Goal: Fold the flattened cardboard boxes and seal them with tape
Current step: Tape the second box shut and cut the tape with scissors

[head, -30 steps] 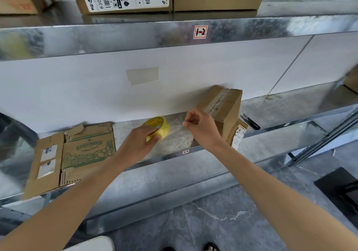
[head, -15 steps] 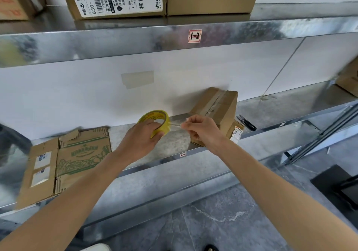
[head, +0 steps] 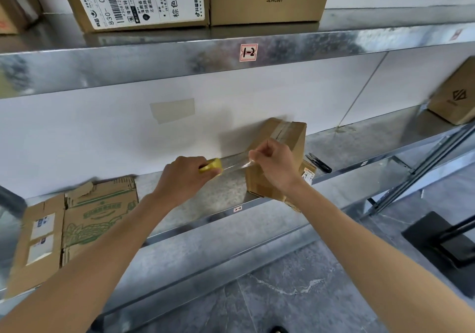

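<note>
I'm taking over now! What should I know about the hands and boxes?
Left hand grips the yellow tape roll. Right hand pinches the clear tape strip pulled from it, before the folded box on the shelf.
Done: that box is folded, tape on its top seam.
Remaining: stick this strip down, cut it (scissors lie right of the box), then fold and tape the flattened boxes on the left.

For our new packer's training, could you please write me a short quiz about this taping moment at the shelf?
1. True or false: the left hand grips the yellow tape roll.
2. What does the right hand pinch?
3. The flattened boxes lie: A) in the left hand; B) on the shelf, left of both hands; C) in the right hand.
Key: 1 true; 2 the end of the clear tape strip; 3 B.
</note>
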